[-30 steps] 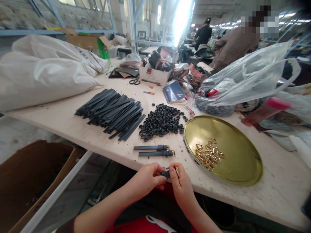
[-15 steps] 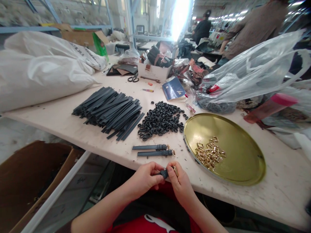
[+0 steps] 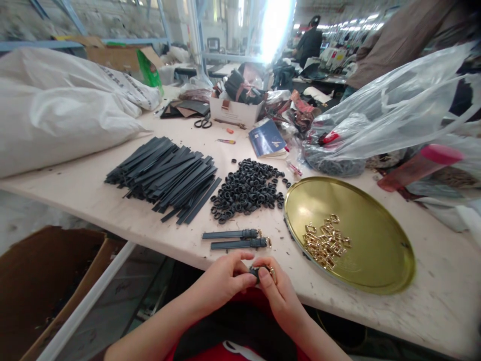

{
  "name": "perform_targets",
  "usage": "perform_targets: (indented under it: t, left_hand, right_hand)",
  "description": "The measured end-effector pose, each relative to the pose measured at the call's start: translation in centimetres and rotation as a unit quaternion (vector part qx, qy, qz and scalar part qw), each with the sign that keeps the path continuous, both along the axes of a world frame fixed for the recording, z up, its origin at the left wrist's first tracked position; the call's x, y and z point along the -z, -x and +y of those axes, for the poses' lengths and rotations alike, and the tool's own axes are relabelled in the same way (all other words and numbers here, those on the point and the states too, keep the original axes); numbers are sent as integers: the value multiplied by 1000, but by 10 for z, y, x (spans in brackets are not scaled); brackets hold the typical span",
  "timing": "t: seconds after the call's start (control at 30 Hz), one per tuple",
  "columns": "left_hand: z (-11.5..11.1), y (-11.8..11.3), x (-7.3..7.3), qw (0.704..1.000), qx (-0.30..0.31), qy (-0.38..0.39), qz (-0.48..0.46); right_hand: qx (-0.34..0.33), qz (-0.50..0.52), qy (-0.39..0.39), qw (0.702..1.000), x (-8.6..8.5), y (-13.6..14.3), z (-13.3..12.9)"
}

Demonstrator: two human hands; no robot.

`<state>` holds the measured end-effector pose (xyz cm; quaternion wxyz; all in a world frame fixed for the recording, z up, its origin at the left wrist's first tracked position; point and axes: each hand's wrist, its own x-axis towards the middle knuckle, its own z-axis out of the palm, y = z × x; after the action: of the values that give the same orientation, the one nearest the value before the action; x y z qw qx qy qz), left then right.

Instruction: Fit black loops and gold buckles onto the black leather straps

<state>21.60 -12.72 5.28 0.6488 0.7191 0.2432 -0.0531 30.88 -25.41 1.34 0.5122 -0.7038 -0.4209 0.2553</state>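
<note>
At the table's front edge, my left hand [image 3: 227,276] and my right hand [image 3: 277,288] meet around a short dark leather strap [image 3: 254,271]. My right thumb presses on the strap, beside a gold buckle [image 3: 273,273] at its right end. My left thumb and fingers close on its left side, mostly covering it. Just beyond lie two dark straps [image 3: 227,245] with gold buckles and loops. Behind them is a heap of small black loops [image 3: 248,190]. A pile of flat dark strips [image 3: 161,173] lies to its left. Gold buckles [image 3: 325,240] rest on a round gold tray [image 3: 376,240].
A white sack [image 3: 56,110] fills the left side. Toward the back are scissors [image 3: 203,123], a blue booklet [image 3: 267,139] and a white box [image 3: 236,111]. Clear plastic bags [image 3: 391,110] and a pink-capped bottle [image 3: 421,165] stand right. A cardboard box [image 3: 45,291] sits below left.
My left fingers have shifted on the strap, and less of it shows between my hands. The view has tilted slightly. A person at the right has leaned or moved.
</note>
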Motion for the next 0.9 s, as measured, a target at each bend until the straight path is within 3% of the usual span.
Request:
perform_targets:
  t: [0.1, 0.17, 0.3, 0.4, 0.5, 0.57, 0.67, 0.8, 0.9]
  left_hand:
    - [13, -8, -6, 990, -2, -142, -26]
    - [19, -17, -6, 980, -3, -197, -29]
    - [32, -35, 7, 950, 2, -309, -35]
    - [55, -36, 14, 897, -18, -441, -21]
    - [93, -31, 12, 829, -47, -554, 56]
    - [119, -30, 10, 802, -69, -583, 111]
    - [143, -38, 14, 786, -78, -591, 162]
    - [149, -56, 22, 777, -88, -592, 195]
    - [148, -62, 17, 778, -96, -589, 195]
  right_hand:
    - [25, -4, -14, 1000, 0, -3, 16]
    - [36, -35, -3, 999, -3, -11, 30]
    - [63, -211, 70, 973, -6, -37, 53]
    - [82, -309, 87, 944, 4, -53, 62]
    - [68, -292, 54, 952, 21, -59, 66]
    - [67, -272, 40, 959, 28, -59, 67]
    - [76, -252, 32, 964, 32, -58, 67]
    - [84, -229, 20, 970, 28, -59, 66]
    - [94, -222, -3, 971, 26, -57, 65]
